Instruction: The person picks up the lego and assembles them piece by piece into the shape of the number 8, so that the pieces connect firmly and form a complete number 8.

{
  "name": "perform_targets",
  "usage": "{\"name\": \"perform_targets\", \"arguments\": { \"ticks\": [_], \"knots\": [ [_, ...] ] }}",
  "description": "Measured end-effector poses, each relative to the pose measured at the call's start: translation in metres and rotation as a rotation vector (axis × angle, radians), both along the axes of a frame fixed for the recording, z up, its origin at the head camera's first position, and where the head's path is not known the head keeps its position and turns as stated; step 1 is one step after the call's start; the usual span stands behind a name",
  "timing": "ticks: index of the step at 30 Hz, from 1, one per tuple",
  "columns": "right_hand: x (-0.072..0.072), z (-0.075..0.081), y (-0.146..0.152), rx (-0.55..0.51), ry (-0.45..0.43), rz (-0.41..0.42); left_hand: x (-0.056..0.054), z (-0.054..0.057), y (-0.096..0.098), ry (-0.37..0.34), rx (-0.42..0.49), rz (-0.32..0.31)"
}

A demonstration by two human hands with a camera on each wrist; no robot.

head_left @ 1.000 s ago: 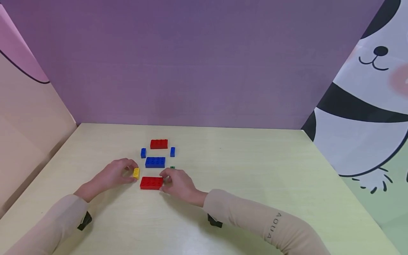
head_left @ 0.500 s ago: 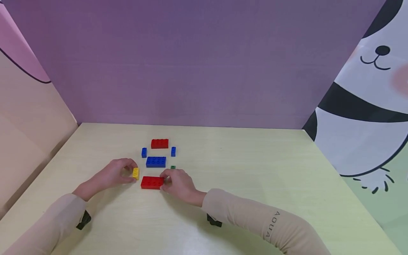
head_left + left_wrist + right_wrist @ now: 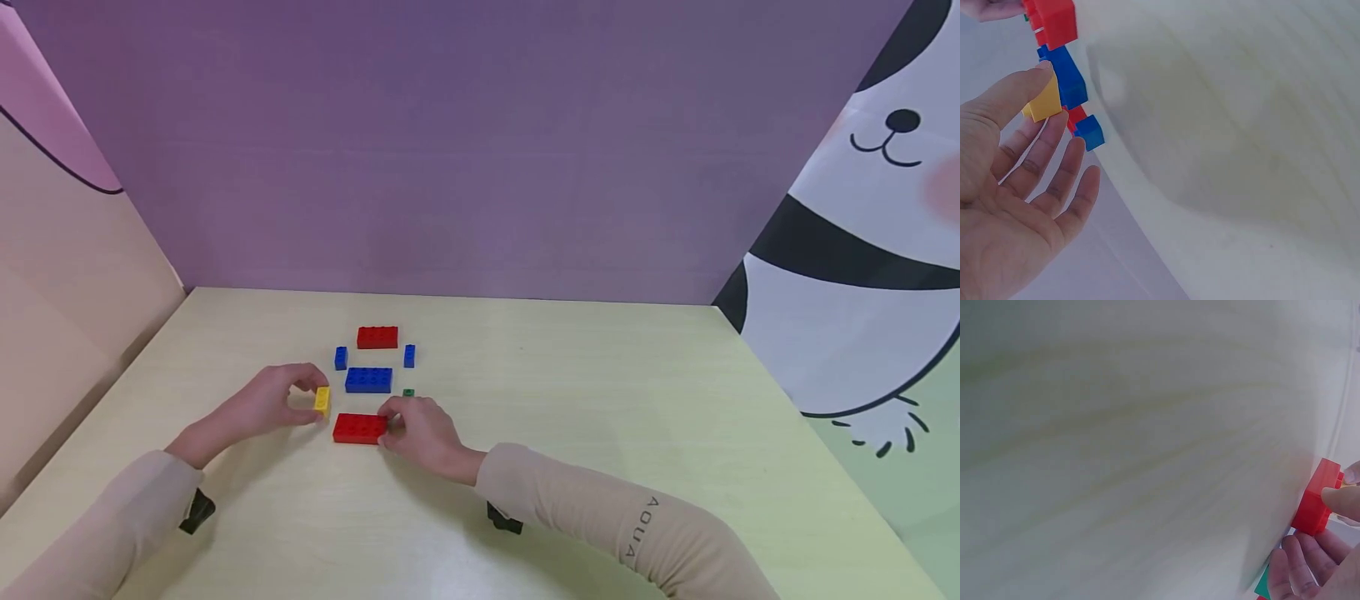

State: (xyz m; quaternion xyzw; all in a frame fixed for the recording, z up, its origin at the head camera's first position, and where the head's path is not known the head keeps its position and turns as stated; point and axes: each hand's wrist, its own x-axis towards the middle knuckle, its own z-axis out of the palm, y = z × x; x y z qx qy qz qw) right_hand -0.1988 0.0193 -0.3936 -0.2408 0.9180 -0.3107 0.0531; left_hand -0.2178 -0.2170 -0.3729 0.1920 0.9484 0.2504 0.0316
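Observation:
My left hand (image 3: 262, 406) pinches a small yellow toy brick (image 3: 322, 401) between thumb and index finger, to the left of the nearer red brick. In the left wrist view the yellow brick (image 3: 1046, 103) sits between the fingertips while the other fingers spread loosely. My right hand (image 3: 427, 439) holds the right end of the nearer red brick (image 3: 358, 428) with thumb and fingers. That red brick (image 3: 1315, 497) also shows at the right wrist view's edge. Just beyond the right hand lies a green brick (image 3: 408, 392), partly hidden by it.
Beyond the hands lie a large blue brick (image 3: 368, 381), a small blue brick (image 3: 341, 358) on the left, another small blue brick (image 3: 409, 356) on the right, and a farther red brick (image 3: 377, 337). A purple wall (image 3: 465, 167) stands behind the pale table (image 3: 600, 400).
My left hand has moved slightly away from me with the yellow brick still pinched. The right hand stays on the nearer red brick. The head view has shifted a little.

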Motion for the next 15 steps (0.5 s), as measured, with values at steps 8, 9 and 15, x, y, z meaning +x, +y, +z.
{"name": "perform_targets", "arguments": {
  "ticks": [8,9,15],
  "knots": [
    [-0.0001,-0.0005,0.0008,-0.005,0.002,-0.002,0.0002,0.0035,-0.0004,0.048,0.041,-0.06],
    [-0.0001,-0.0004,0.0006,-0.004,0.004,0.0,0.0003,0.0033,-0.0009,0.045,0.042,-0.067],
    [-0.0002,-0.0007,-0.0012,-0.009,-0.011,0.0,0.0023,0.0005,-0.0041,0.02,0.005,-0.047]
  ]
}}
